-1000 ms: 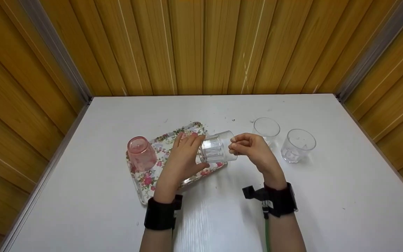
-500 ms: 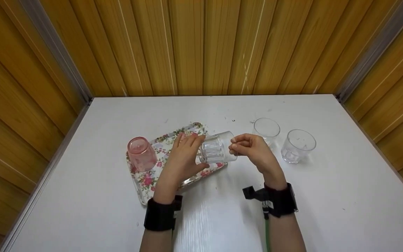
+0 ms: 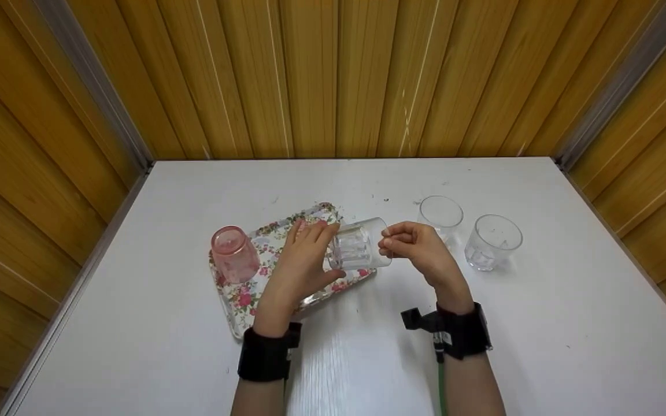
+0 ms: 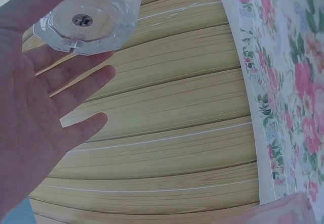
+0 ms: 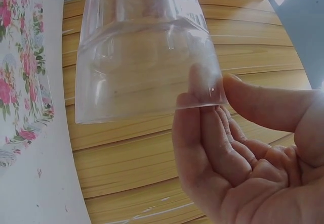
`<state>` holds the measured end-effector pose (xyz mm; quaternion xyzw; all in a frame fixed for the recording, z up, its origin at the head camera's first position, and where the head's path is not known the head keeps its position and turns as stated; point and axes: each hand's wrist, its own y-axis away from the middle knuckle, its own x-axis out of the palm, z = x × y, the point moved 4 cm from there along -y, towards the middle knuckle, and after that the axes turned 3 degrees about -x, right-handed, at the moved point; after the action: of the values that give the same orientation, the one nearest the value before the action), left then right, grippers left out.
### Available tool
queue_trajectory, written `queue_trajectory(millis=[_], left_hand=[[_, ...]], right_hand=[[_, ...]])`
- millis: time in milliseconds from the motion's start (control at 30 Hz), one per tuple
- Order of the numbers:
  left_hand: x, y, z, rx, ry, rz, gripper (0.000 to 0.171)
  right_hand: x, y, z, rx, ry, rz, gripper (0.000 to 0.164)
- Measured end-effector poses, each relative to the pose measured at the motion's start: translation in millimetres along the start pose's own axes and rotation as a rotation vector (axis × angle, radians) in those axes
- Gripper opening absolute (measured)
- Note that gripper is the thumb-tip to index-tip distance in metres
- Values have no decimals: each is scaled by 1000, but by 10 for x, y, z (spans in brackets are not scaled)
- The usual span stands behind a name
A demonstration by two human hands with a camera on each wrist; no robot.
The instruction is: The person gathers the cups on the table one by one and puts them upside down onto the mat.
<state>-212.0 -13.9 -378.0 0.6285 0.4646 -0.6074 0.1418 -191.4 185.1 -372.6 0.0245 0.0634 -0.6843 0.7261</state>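
A clear drinking glass [image 3: 356, 245] lies tilted on its side in the air above the tray's right part, its mouth facing right. My left hand [image 3: 301, 260] holds it near the base between thumb and fingers. In the left wrist view, the faceted base [image 4: 83, 24] shows a small dark round mark, and the lower fingers [image 4: 83, 90] are spread apart from the glass. With thumb and index finger, my right hand [image 3: 422, 248] pinches the rim; one fingertip [image 5: 200, 80] is inside the mouth, seen through the wall.
A flowered tray [image 3: 244, 300] lies askew on the white table [image 3: 154, 277]. On its left end stands an upside-down pink glass [image 3: 235, 254]. Two clear glasses stand upright at right, one [image 3: 440, 209] behind my right hand, the other [image 3: 493, 240] farther right. Wood-pattern panels [image 3: 333, 81] enclose the table.
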Motion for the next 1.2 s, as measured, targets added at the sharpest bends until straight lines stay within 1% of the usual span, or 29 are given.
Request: queue_trajectory(millis=[333, 667, 1033, 1200], left_hand=[[0, -4, 5, -5, -10, -5, 81], [-8, -2, 1, -15, -3, 10, 80], [-12, 6, 6, 1, 5, 1, 81], [-7, 5, 9, -3, 8, 6, 81]], right_hand=[[-3, -1, -6, -7, 5, 4, 26], [0, -4, -12, -4, 7, -3, 25], [3, -7, -17, 8, 17, -6, 26], [5, -7, -19, 8, 20, -5, 25]])
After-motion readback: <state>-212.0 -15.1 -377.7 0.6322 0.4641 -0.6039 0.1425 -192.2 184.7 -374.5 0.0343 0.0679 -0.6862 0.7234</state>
